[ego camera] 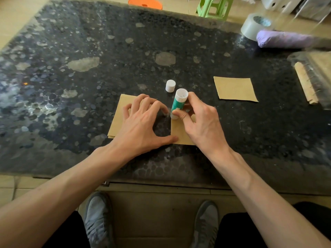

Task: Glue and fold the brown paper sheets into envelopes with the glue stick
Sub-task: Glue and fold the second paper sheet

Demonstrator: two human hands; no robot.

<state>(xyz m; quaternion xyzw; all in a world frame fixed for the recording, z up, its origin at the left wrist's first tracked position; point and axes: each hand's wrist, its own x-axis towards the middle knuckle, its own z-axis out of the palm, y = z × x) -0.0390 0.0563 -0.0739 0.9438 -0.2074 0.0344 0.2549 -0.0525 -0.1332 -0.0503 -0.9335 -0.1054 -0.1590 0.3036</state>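
My right hand grips a green-and-white glue stick, uncapped and standing nearly upright with its lower end on a brown paper sheet. Its white cap stands on the table just behind. My left hand lies spread, fingers arched, fingertips pressing on another brown sheet to the left; its thumb reaches the right-hand sheet's lower edge. A third brown sheet lies flat to the right, apart from both hands.
The dark speckled table stretches far back and left. At the right sit a grey tape roll, a purple bundle, a wooden strip and clear plastic. A green stool and an orange object stand beyond.
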